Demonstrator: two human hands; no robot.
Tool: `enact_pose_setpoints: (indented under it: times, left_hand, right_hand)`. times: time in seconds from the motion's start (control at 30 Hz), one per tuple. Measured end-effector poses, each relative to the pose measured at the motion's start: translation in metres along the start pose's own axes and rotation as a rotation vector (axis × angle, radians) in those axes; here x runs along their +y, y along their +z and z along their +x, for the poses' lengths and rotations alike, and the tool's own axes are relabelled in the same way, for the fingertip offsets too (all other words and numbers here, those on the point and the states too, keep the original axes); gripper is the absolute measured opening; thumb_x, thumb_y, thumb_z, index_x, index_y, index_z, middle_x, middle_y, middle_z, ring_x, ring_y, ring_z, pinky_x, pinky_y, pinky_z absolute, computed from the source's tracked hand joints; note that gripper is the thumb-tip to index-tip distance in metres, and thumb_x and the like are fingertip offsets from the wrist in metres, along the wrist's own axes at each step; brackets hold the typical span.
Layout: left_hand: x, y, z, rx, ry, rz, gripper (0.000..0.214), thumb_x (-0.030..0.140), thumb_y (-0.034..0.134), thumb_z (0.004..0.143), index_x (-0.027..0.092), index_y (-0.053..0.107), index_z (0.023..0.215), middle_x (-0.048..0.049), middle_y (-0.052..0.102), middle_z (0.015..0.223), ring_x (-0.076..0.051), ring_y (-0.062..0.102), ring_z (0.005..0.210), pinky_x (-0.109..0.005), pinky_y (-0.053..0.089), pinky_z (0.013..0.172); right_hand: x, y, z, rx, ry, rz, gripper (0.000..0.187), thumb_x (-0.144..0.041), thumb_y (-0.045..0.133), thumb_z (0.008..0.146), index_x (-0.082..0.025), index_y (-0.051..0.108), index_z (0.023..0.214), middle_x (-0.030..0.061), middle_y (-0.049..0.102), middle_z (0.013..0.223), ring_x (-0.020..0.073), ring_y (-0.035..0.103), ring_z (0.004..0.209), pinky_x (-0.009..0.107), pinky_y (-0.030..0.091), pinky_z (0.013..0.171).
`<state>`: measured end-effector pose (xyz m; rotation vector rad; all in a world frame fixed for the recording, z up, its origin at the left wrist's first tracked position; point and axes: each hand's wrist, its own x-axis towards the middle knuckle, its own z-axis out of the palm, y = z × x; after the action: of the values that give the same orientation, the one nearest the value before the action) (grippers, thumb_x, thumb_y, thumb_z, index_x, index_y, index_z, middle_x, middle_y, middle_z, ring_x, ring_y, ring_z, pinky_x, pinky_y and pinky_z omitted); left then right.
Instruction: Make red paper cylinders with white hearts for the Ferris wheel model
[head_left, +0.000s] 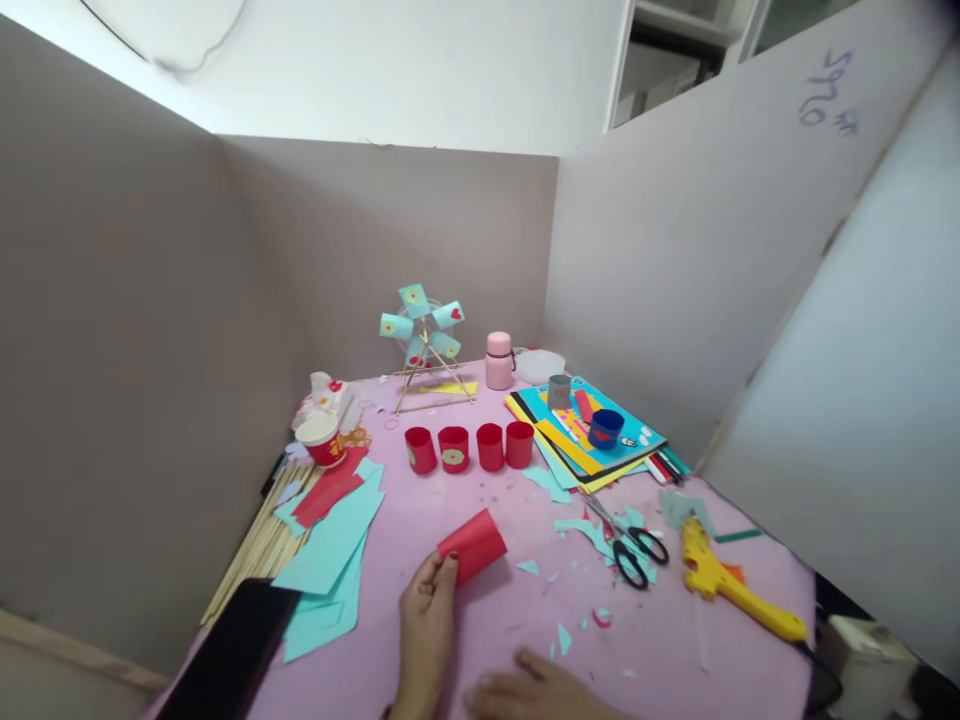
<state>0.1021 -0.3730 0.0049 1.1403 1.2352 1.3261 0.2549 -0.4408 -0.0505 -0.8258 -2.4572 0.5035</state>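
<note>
In my left hand (429, 612) is a red paper cylinder (477, 546), pinched at its left end between thumb and fingers and tilted above the pink table. My right hand (534, 688) is at the bottom edge, blurred, with its fingers stretched out and nothing in them. Beyond the cylinder stand several red paper cups in a row, among them one with a green flower patch (454, 450). Scissors with black handles (628, 545) lie to the right among turquoise paper scraps (592, 530).
A yellow glue gun (739, 590) lies at the right edge. Turquoise sheets (330, 570), a black phone (229, 650) and wooden sticks (259, 530) are at left. A paper Ferris wheel (424, 340) and pink flask (499, 362) stand behind; a blue book (637, 436) lies back right.
</note>
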Motion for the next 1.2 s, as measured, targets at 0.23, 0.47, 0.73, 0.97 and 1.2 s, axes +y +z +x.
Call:
enact_pose_setpoints:
  times: [0.23,0.47,0.73,0.97,1.2]
  left_hand:
    - [0.002,0.005,-0.001,-0.103,0.024,-0.033,0.038,0.04,0.055,0.083,0.013,0.064,0.108,-0.0057,0.075,0.092,-0.023,0.065,0.089,-0.029,0.048,0.078]
    - [0.004,0.011,-0.009,-0.221,0.067,-0.023,0.034,0.037,0.062,0.079,0.014,0.069,0.102,-0.0062,0.075,0.094,-0.024,0.064,0.089,-0.03,0.046,0.081]
    - [-0.005,0.007,0.002,-0.185,0.051,-0.081,0.042,0.046,0.059,0.079,0.013,0.068,0.103,-0.0064,0.076,0.091,-0.024,0.066,0.087,-0.031,0.049,0.079]
    - [-0.004,0.011,0.005,-0.178,0.012,-0.083,0.042,0.051,0.068,0.069,0.018,0.074,0.093,-0.0061,0.076,0.083,-0.022,0.065,0.075,-0.03,0.051,0.074]
    - [-0.005,0.015,0.002,-0.123,-0.026,-0.067,0.041,0.055,0.071,0.062,0.017,0.076,0.078,0.0001,0.065,0.054,-0.015,0.052,0.054,-0.022,0.044,0.057]
  right_hand:
    - [0.008,-0.085,-0.051,0.222,0.562,-0.066,0.039,-0.027,0.048,0.088,-0.019,0.057,0.126,0.0163,0.05,0.136,0.0331,0.045,0.125,0.052,0.033,0.102]
    - [0.001,-0.075,0.023,0.646,0.601,0.289,0.033,-0.039,0.051,0.086,-0.019,0.057,0.112,0.0119,0.063,0.106,0.0212,0.059,0.08,0.032,0.047,0.066]
    - [0.028,-0.078,0.061,0.661,0.527,0.539,0.03,-0.044,0.053,0.084,-0.017,0.063,0.076,0.0005,0.06,0.065,0.0152,0.052,0.061,0.025,0.038,0.057]
    - [0.041,-0.062,0.049,0.715,0.541,0.733,0.043,-0.057,0.055,0.079,-0.016,0.059,0.067,-0.0024,0.052,0.058,0.0129,0.045,0.055,0.024,0.036,0.052]
    - [0.044,-0.067,0.045,0.711,0.536,0.777,0.043,-0.056,0.055,0.08,-0.016,0.064,0.071,0.0002,0.057,0.06,0.0148,0.05,0.06,0.025,0.04,0.057]
